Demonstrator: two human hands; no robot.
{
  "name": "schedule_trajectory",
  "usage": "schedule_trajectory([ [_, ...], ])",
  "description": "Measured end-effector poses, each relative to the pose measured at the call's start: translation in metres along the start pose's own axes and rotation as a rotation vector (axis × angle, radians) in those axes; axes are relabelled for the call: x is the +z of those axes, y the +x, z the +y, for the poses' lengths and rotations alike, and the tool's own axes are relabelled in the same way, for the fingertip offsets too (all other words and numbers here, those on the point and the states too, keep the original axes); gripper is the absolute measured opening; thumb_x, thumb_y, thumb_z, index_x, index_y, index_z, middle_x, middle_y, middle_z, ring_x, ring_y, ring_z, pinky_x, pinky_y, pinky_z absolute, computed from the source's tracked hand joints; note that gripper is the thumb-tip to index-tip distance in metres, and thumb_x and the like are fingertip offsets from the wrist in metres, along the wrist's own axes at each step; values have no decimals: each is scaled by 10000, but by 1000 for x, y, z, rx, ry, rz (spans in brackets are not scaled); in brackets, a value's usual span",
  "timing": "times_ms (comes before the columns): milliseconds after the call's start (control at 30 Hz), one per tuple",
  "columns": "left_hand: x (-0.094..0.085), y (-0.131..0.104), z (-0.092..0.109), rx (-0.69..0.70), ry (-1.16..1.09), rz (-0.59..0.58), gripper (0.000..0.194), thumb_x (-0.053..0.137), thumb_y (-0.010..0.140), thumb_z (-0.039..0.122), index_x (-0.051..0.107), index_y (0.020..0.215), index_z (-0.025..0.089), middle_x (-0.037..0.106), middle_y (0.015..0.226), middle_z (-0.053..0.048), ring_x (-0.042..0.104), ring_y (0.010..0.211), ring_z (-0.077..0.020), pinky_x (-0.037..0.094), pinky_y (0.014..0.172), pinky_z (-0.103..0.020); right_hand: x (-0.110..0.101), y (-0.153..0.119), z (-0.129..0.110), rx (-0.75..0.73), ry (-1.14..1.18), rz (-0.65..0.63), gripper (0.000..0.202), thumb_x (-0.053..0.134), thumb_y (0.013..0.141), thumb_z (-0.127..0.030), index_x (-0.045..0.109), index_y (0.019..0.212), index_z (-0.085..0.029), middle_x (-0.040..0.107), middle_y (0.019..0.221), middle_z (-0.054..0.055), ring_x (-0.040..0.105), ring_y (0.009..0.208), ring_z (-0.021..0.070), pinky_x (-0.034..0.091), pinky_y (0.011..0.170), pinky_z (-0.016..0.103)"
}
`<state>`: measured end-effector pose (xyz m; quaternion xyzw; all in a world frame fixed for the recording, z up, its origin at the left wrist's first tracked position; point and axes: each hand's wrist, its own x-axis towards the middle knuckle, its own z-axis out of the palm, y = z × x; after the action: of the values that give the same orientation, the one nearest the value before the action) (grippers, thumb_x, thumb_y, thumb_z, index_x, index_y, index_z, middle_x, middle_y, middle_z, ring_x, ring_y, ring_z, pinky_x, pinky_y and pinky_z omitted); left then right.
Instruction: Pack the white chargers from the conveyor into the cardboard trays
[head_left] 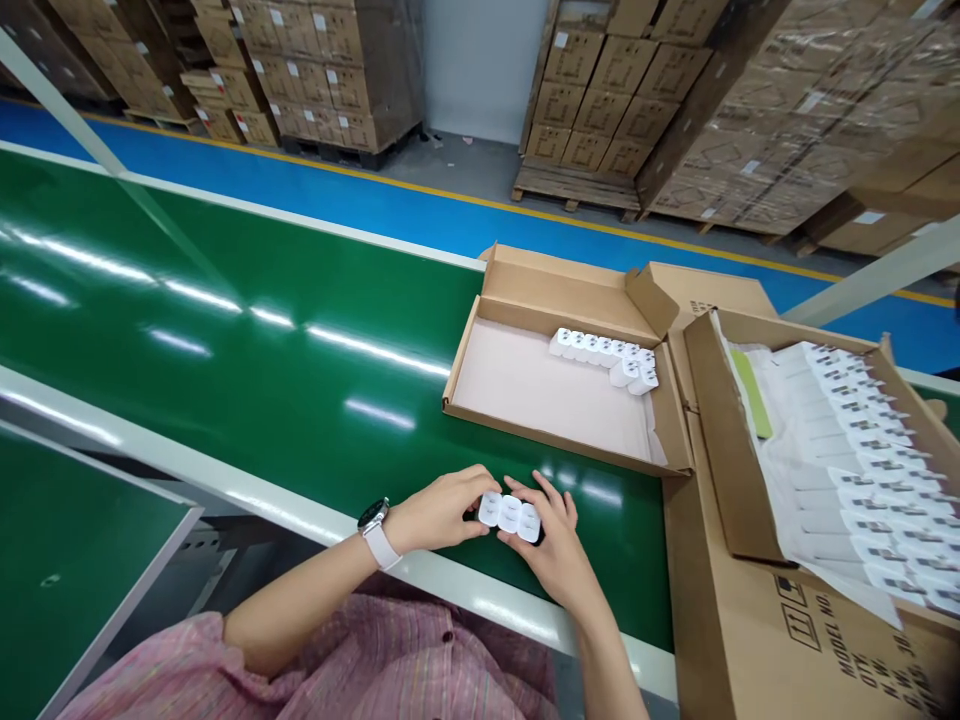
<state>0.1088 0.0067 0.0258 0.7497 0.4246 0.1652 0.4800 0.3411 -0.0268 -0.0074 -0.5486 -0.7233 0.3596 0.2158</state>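
Note:
A short row of three white plastic pieces (510,514) is held between my two hands, over the near edge of the green belt. My left hand (448,508), with a watch at the wrist, pinches the row's left end. At the right end, my right hand (553,530) has its thumb and fingers around the last piece. Beyond them lies an open cardboard box (547,385), with several similar white pieces (600,348) grouped at its back right.
At the right, another open carton (742,500) holds many white pieces with metal pins (870,450), resting on larger cardboard boxes (720,620). The green belt (262,390) runs to the left. Stacked cartons (592,100) stand on pallets behind a blue floor strip. Slanted posts rise at both sides.

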Motion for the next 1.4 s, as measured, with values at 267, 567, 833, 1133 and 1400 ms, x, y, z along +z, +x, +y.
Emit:
schedule_trajectory([
  [267,4,0,-11,-28,47,-30,898,867,754,285,430,1538,286,555,1417,-105,683,961,-228,567,886,-386,-24,-17,-4,-24,-230,91,756,735,877,-462,401,1544,-342,501,1548,96,454,1383,378,485,1044,564],
  [567,-21,27,-14,88,165,23,611,763,875,455,575,1423,264,618,1354,-97,696,992,-235,551,887,-346,0,1,-1,-25,-386,0,467,779,844,-568,703,1225,-310,715,1192,112,619,1045,324,528,618,322],
  [833,-19,32,-30,87,-13,205,353,576,989,471,711,1166,197,687,1092,-78,578,692,-145,508,684,-296,-39,16,-5,320,887,388,734,442,853,-916,623,1140,-265,663,900,36,590,676,198,440,485,279],
  [1133,-13,25,-28,95,78,215,321,504,1036,433,707,1150,213,693,1138,-67,672,824,-184,536,738,-296,-84,74,7,188,808,509,719,453,846,-920,602,1118,-271,646,946,46,631,803,210,509,617,315],
  [1400,-1,30,-39,182,222,227,294,501,1055,388,696,1172,201,694,1134,-66,708,953,-200,563,834,-296,-133,195,53,-32,-649,404,486,502,1005,-613,566,1208,-176,618,1183,182,557,1125,346,481,895,448],
])
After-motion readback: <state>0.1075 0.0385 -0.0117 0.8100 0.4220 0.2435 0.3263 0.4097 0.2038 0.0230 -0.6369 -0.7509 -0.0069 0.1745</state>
